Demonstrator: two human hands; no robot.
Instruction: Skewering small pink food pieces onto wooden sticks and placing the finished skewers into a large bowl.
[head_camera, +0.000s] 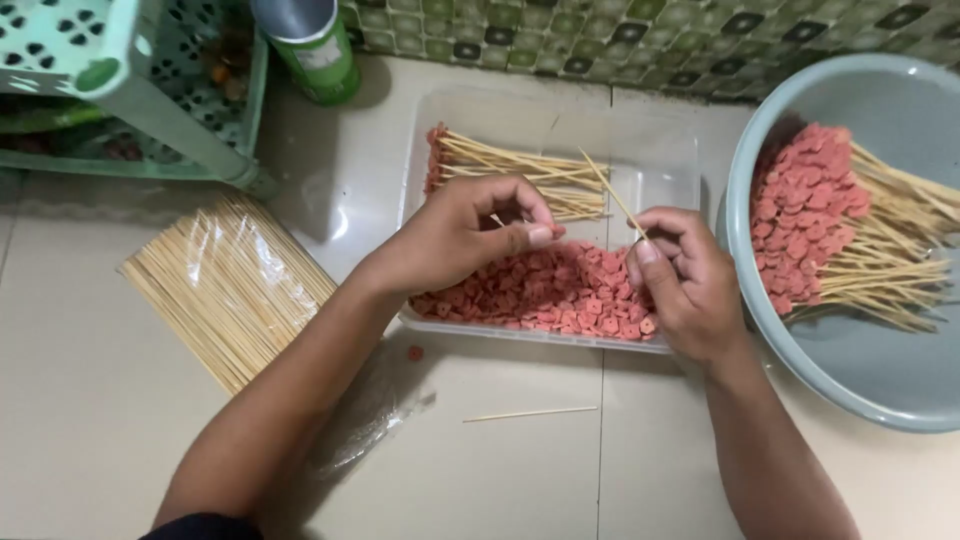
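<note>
At the centre of the frame, the right hand (690, 285) pinched a bare bamboo skewer (612, 192) between thumb and fingers, its point slanting toward the upper left. The left hand (470, 230) hovered over the clear plastic tray (660, 160), fingertips pressed together on what looked like one small pink slice, though the piece itself was hard to make out. Loose pink sausage slices (560, 290) covered the tray's near half, and a few loaded skewers (520, 170) lay along its far side. At the right edge, a grey-blue basin (880, 400) held a large pile of finished skewers (840, 230). A thick bundle of unused sticks (225, 285) lay in wrap at the left, and one stray stick (530, 413) rested on the bench (90, 420) below the tray. By the look of it, much was done, yet plenty of slices and sticks remained.
</note>
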